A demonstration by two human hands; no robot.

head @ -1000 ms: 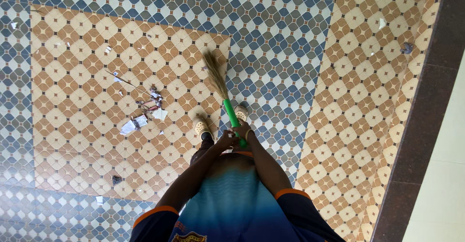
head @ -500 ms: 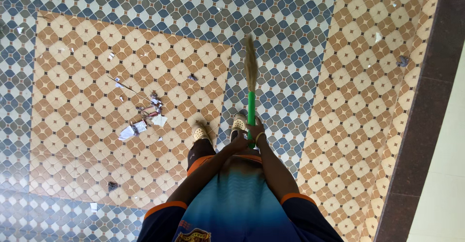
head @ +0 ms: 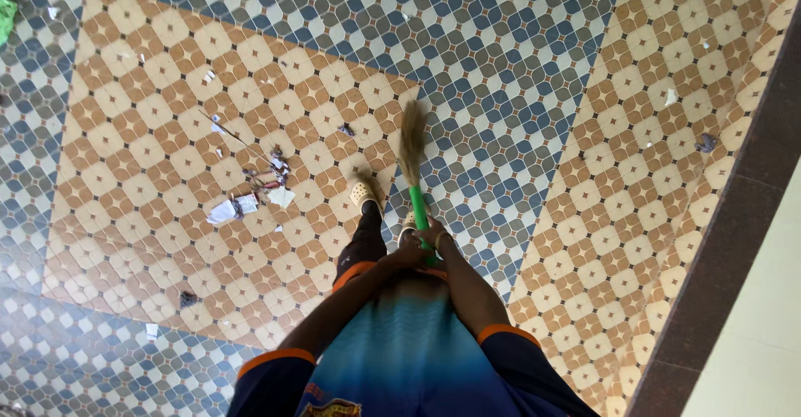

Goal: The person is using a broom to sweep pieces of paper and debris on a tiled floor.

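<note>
A grass broom point(head: 412, 166) with a green handle is being held upright over a patterned tile floor point(head: 517, 91), both hands being closed around the lower end of the handle. The right hand point(head: 435, 240) is being wrapped around the green grip, a bangle being worn at its wrist, while the left hand point(head: 409, 254) is being pressed against the handle just beside it; how firmly the left fingers are closing cannot quite be told from this angle. The straw head is being pointed away from the person, its tips being set at the border between the brown and blue tiles. A pale sandal point(head: 365, 192) is being planted just left of the handle. Scraps of paper litter point(head: 250, 192) are lying well apart, further left.
</note>
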